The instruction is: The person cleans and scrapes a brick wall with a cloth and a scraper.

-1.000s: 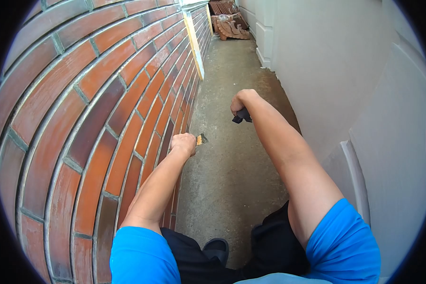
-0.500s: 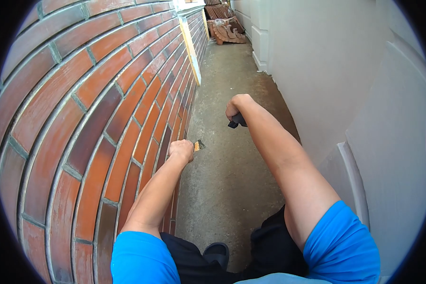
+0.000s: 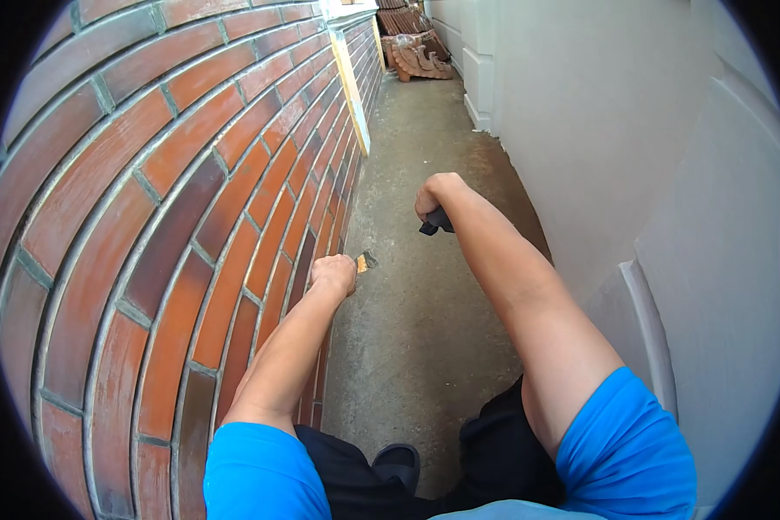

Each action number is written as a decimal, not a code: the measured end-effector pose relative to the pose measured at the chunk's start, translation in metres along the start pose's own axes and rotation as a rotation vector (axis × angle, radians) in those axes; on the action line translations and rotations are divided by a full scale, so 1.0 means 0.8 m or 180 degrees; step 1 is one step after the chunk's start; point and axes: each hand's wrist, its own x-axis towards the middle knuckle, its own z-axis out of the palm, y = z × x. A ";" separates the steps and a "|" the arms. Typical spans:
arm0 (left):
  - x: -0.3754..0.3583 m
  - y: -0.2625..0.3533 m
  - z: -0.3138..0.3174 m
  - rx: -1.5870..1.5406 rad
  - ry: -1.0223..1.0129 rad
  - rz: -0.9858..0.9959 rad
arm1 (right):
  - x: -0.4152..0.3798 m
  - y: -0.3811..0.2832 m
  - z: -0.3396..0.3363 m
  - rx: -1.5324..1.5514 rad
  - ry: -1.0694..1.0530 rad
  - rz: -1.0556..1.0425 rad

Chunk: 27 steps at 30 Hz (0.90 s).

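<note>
Close beside the brick wall point(image 3: 191, 217), my left hand point(image 3: 332, 275) is closed in a fist. From its right side sticks a small flat tool with a yellow-orange body and a dark end point(image 3: 367, 261); most of it is hidden in the fist, and I cannot tell its kind. My right hand point(image 3: 436, 194) reaches farther ahead over the concrete floor, bent down at the wrist. Its fingers are wrapped round a black object point(image 3: 439, 220), partly hidden by the hand and forearm.
A pale grey wall point(image 3: 598, 130) runs along the right of this narrow passage. Stacked reddish roof tiles point(image 3: 416, 56) lie at the far end of the concrete floor point(image 3: 399, 347). A yellow-edged white frame point(image 3: 350, 91) stands on the brick wall. My dark sandal point(image 3: 397, 464) shows below.
</note>
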 end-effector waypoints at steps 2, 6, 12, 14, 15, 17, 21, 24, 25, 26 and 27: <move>-0.003 0.000 -0.003 -0.0010 -0.0027 0.0001 | -0.002 0.000 -0.001 -0.0048 -0.0039 -0.0026; 0.001 -0.001 0.001 0.0015 -0.0047 0.0025 | -0.002 0.003 0.002 -0.0038 -0.0071 -0.0036; -0.004 -0.001 -0.004 -0.0015 -0.0037 0.0016 | 0.002 0.004 0.004 -0.0055 -0.0130 0.0023; -0.006 -0.001 -0.004 -0.0004 -0.0054 0.0039 | 0.000 0.004 0.006 -0.0045 -0.0102 0.0021; -0.007 -0.001 -0.005 0.0013 -0.0071 0.0051 | -0.001 0.005 0.005 -0.0010 -0.0097 0.0031; -0.006 -0.002 -0.005 0.0022 -0.0082 0.0046 | 0.001 0.006 0.005 -0.0002 -0.0070 0.0043; -0.005 -0.002 -0.004 0.0006 -0.0055 0.0030 | 0.009 0.008 0.006 -0.0027 -0.0038 0.0008; -0.007 -0.002 -0.004 0.0012 -0.0042 0.0054 | 0.003 0.006 0.004 0.0022 -0.0173 0.0023; -0.007 -0.002 -0.005 0.0013 -0.0037 0.0062 | 0.003 0.006 0.003 0.0040 -0.0237 0.0043; -0.006 -0.001 -0.006 0.0013 -0.0062 0.0042 | 0.003 0.005 0.003 0.0004 -0.0201 0.0025; -0.006 -0.001 -0.006 0.0013 -0.0088 0.0022 | 0.003 0.004 0.002 -0.0032 -0.0167 0.0008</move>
